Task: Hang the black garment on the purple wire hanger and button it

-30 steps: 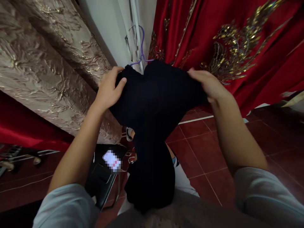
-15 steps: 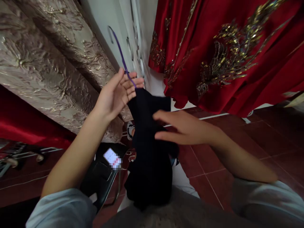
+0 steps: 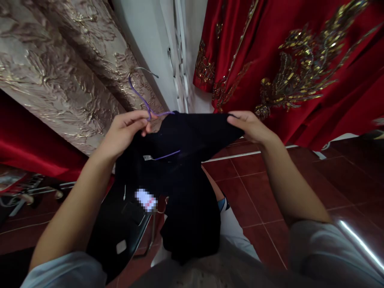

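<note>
A black garment (image 3: 186, 168) hangs in front of me on a thin purple wire hanger (image 3: 141, 98), whose hook rises above my left hand. My left hand (image 3: 126, 130) pinches the hanger at the garment's left shoulder. My right hand (image 3: 249, 126) grips the garment's right shoulder edge and holds it stretched out. A purple bar of the hanger shows inside the neck opening beside a small white label (image 3: 147, 157). The lower part of the garment drops down to my lap.
A red gown with gold embroidery (image 3: 300, 68) hangs at the right, a beige brocade gown (image 3: 60, 68) at the left. A white wall (image 3: 156, 48) lies between them. Below left stands a black chair (image 3: 120, 228) holding a phone (image 3: 145, 200). The floor is red tile (image 3: 258, 188).
My right hand rose from the garment's front to its right shoulder edge and spread it wide. My left hand closed on the hanger, which tilted left.
</note>
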The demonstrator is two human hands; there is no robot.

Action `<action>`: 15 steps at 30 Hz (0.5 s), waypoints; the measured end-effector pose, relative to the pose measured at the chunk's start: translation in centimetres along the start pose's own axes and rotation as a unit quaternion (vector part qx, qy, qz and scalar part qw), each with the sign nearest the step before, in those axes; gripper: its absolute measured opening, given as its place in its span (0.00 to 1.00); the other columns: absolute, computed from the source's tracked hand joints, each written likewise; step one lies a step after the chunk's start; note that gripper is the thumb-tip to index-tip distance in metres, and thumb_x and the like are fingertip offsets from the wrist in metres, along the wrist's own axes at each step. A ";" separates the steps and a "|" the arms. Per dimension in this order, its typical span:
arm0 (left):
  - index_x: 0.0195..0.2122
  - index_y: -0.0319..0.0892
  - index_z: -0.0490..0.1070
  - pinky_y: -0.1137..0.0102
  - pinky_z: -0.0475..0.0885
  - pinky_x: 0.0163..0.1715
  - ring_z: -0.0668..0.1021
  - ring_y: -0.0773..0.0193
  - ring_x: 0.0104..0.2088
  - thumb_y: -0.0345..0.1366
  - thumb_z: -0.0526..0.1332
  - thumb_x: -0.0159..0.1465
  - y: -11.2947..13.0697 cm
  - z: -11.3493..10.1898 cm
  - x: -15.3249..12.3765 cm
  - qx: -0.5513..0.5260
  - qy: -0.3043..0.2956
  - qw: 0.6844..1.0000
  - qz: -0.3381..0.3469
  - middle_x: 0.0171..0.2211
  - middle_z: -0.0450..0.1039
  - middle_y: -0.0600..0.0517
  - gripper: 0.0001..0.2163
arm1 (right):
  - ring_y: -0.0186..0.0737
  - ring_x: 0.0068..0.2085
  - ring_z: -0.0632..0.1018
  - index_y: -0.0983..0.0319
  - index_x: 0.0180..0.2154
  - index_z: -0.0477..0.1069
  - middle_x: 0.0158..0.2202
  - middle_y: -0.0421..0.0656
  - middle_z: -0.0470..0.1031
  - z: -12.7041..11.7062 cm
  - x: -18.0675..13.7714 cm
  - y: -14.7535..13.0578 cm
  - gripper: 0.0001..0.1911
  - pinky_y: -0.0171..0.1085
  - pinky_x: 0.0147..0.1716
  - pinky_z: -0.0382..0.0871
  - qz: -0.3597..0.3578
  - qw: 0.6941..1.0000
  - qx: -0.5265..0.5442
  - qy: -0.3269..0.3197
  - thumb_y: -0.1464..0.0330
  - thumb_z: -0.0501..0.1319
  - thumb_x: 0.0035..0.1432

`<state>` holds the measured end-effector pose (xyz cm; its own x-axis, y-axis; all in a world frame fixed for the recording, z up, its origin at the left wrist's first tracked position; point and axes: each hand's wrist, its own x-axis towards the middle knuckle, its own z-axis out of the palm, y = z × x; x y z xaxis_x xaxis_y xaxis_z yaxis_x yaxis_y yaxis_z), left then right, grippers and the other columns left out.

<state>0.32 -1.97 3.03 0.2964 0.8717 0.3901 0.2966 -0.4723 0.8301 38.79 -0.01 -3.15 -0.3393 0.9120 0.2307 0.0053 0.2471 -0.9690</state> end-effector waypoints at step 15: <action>0.53 0.41 0.77 0.69 0.70 0.31 0.75 0.64 0.25 0.32 0.56 0.71 -6.1 6.2 -3.7 0.404 0.137 0.857 0.287 0.29 0.79 0.50 0.14 | 0.46 0.43 0.77 0.53 0.30 0.69 0.31 0.44 0.78 1.4 2.9 -4.1 0.16 0.43 0.37 0.73 -0.201 0.938 0.053 0.277 0.51 0.67 0.59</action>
<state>3.07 -3.12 -6.01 0.4120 0.4108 0.8133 0.7389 -0.6730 -0.0344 36.42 1.19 1.35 0.2474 0.7894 0.5618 -0.1219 0.6006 -0.7902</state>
